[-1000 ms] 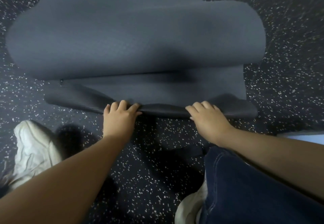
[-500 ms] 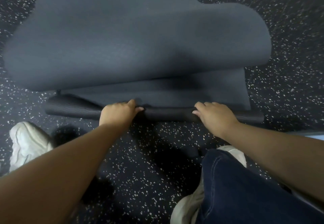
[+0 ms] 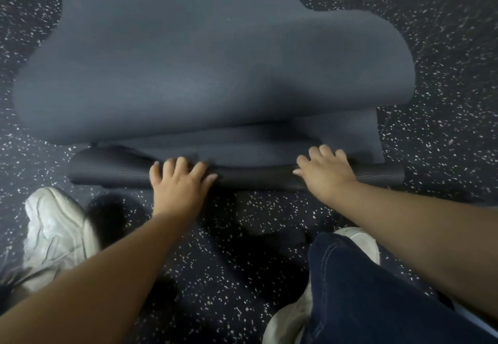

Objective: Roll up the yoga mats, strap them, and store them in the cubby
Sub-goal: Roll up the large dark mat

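A dark grey yoga mat (image 3: pixel 188 74) lies on the speckled floor, stretching away from me with a big loose fold bulging over its near part. Its near end is wound into a thin tight roll (image 3: pixel 113 171) lying crosswise in front of me. My left hand (image 3: pixel 180 184) presses on the roll's middle with spread fingers. My right hand (image 3: pixel 326 171) presses on the roll further right, fingers reaching over its top. No strap or cubby is in view.
The floor (image 3: pixel 242 249) is dark rubber with white specks. My white left shoe (image 3: pixel 56 230) stands near the roll's left end. My right knee in dark jeans (image 3: pixel 377 298) and the right shoe (image 3: pixel 361 241) sit close behind the right hand.
The near edge, pinched and lifted a second ago, has been turned over into a thin roll. Both hands have gone from gripping the edge to pressing flat on the roll, moving forward.
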The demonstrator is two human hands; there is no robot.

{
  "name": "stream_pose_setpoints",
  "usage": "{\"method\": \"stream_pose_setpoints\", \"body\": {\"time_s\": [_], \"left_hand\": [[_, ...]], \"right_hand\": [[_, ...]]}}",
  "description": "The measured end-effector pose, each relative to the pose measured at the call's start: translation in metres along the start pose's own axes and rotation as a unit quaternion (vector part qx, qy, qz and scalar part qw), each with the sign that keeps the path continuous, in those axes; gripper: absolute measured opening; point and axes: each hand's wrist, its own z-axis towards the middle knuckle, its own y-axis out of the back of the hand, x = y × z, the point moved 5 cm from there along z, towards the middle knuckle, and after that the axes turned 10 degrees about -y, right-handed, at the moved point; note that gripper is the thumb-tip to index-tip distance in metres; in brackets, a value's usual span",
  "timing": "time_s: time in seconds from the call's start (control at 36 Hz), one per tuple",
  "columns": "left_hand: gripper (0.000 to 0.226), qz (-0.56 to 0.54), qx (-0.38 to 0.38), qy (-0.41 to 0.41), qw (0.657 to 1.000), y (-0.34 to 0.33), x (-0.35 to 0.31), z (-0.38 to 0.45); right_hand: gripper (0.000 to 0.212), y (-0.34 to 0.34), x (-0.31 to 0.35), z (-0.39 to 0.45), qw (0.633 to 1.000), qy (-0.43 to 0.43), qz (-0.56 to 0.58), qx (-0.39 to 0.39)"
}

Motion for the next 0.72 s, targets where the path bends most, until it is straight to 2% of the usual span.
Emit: {"method": "stream_pose_setpoints", "body": {"time_s": [0.11, 0.22, 0.31, 0.36, 0.44, 0.5, 0.56, 0.64, 0.72], "left_hand": [[0.070, 0.055, 0.064, -0.024, 0.996, 0.001, 0.035, -0.007], [0.077, 0.055, 0.111, -0.010, 0.992, 0.013, 0.046, -0.003], [0.081, 0.052, 0.119, -0.022, 0.991, 0.017, 0.042, 0.000], [0.079, 0.061, 0.126, -0.039, 0.989, 0.017, 0.042, 0.003], [0.059, 0.069, 0.132, -0.051, 0.987, 0.010, 0.045, 0.010], [0.046, 0.066, 0.136, -0.034, 0.988, 0.007, 0.046, 0.015], [0.042, 0.053, 0.131, -0.005, 0.990, 0.004, 0.047, 0.019], [0.050, 0.046, 0.122, 0.038, 0.991, -0.001, 0.043, 0.021], [0.046, 0.072, 0.110, 0.058, 0.990, -0.002, 0.029, 0.021]], "right_hand": [[0.044, 0.001, 0.000, -0.001, 1.000, -0.003, 0.007, 0.005], [0.043, 0.002, 0.001, -0.002, 1.000, -0.006, 0.010, 0.015], [0.043, 0.002, 0.001, -0.003, 1.000, -0.008, 0.014, 0.015], [0.043, 0.002, -0.002, -0.005, 1.000, -0.009, 0.014, 0.013], [0.044, 0.002, -0.005, -0.006, 1.000, -0.006, 0.011, 0.000], [0.045, 0.002, -0.005, -0.007, 1.000, -0.007, 0.013, 0.002], [0.044, 0.002, -0.005, -0.007, 1.000, -0.012, 0.006, -0.001], [0.035, 0.003, -0.006, -0.006, 0.998, -0.026, -0.003, -0.050], [0.031, 0.014, -0.001, -0.008, 0.991, 0.012, 0.007, -0.136]]}}
